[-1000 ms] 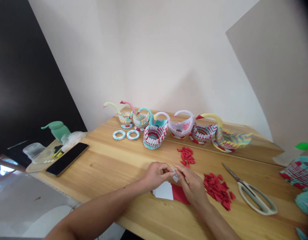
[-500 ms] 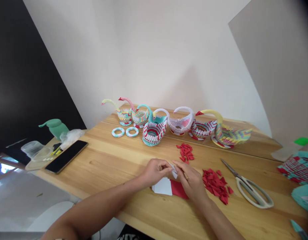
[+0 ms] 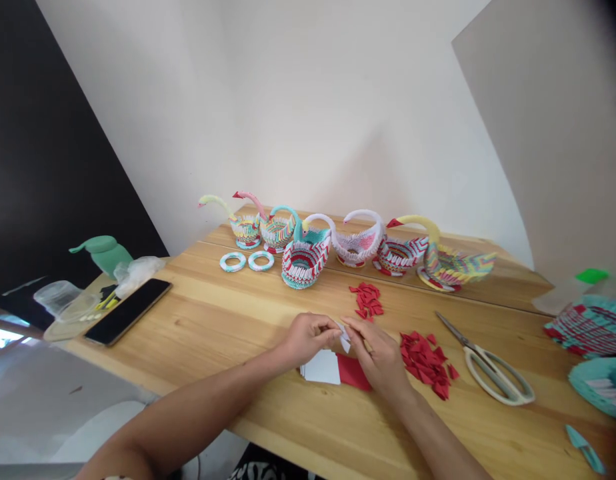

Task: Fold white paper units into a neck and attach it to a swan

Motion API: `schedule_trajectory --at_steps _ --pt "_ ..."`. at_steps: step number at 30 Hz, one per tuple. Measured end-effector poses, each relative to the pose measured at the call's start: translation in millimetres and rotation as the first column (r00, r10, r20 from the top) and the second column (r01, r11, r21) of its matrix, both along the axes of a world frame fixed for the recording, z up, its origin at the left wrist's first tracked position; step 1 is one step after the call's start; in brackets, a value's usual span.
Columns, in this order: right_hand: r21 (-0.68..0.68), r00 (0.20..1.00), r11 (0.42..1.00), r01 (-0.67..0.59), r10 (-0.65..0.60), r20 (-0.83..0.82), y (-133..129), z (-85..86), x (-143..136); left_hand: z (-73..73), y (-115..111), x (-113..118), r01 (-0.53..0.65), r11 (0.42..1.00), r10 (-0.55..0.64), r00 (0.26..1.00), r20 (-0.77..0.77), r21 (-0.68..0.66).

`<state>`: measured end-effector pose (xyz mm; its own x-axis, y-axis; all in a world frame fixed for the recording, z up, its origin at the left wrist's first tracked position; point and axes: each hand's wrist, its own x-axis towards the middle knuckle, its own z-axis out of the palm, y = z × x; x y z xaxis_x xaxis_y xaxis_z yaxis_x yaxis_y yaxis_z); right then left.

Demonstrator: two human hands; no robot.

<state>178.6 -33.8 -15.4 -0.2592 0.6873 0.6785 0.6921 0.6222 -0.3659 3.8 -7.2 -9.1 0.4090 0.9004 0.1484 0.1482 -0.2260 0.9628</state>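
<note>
Wooden table (image 3: 213, 307), paper swans (image 3: 305, 259) along back. Left hand (image 3: 311, 339) and right hand (image 3: 378, 350): both pinching white paper piece (image 3: 345, 339)

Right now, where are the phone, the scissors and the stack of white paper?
Phone (image 3: 129, 312): head view, middle of its dark screen.
Scissors (image 3: 511, 375): head view, pale rim of the handle.
Stack of white paper (image 3: 322, 368): head view, top sheet.

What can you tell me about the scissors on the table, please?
The scissors lie flat on the wooden table, right of the larger pile of red pieces, touching only the tabletop. Their slim, metallic grey blades appear closed and point away, angled left. The cream handles, apparently plastic, form two long loops with grey inner edges.
</note>
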Motion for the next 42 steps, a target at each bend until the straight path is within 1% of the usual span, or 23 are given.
schedule_trajectory --at_steps 8,16,26,37,42 --pt "0.015 1.000 1.000 0.006 -0.006 0.007 -0.4 0.7 -0.6 -0.9 -0.4 0.3 0.009 1.000 -0.009 1.000 0.026 -0.002" --pt "-0.014 1.000 1.000 0.008 -0.008 0.004 -0.2 1.5 -0.4 0.0 -0.4 0.0 -0.008 1.000 0.008 1.000 -0.017 0.007" --pt "-0.058 1.000 0.998 0.001 -0.003 -0.031 -0.3 0.3 -0.7 -1.6 0.2 -1.1 0.013 1.000 -0.013 1.000 -0.013 -0.016" --pt "-0.069 0.999 0.998 0.005 -0.007 -0.031 0.5 -0.3 -1.7 -1.1 0.3 -1.6 0.015 0.999 -0.011 0.996 -0.087 0.035" --pt "-0.056 1.000 0.998 0.013 -0.014 -0.023 2.3 -2.1 -1.5 0.4 -0.1 -2.0 0.006 0.991 0.019 0.984 -0.179 0.137"
